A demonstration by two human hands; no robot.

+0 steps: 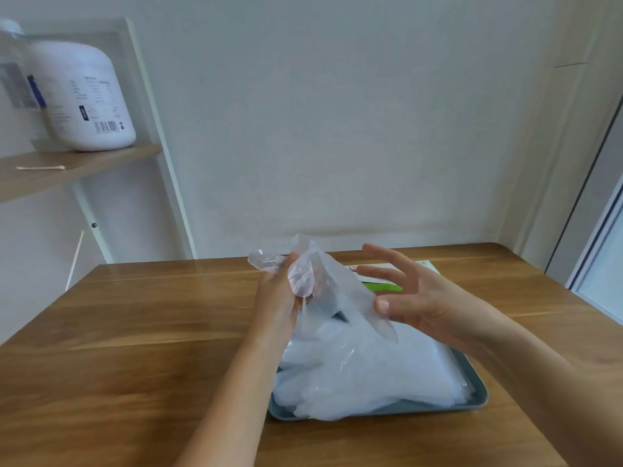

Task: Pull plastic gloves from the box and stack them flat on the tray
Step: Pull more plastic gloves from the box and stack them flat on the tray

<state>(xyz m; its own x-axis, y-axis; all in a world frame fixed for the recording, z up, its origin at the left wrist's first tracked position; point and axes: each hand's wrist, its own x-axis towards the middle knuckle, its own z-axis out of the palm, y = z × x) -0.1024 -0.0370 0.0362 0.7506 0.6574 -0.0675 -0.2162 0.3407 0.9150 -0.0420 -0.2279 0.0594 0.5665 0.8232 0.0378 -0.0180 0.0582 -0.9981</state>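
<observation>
A left hand [276, 298] is gripping a clear glove [328, 281] above the heaped tray [480, 396], the right hand [421, 298] hovering beside it, fingers spread. The box [384, 286] is lying just behind, table [135, 332] spreading wide leftward.

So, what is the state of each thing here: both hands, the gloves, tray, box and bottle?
left hand: grips the lifted glove.
right hand: open, fingers spread, beside that glove.
lifted glove: held above the tray, crumpled, not flat.
glove stack: lying loosely on the tray.
tray: on the table, mostly covered.
box: on the table, partly hidden.
bottle: upright on the shelf.
</observation>
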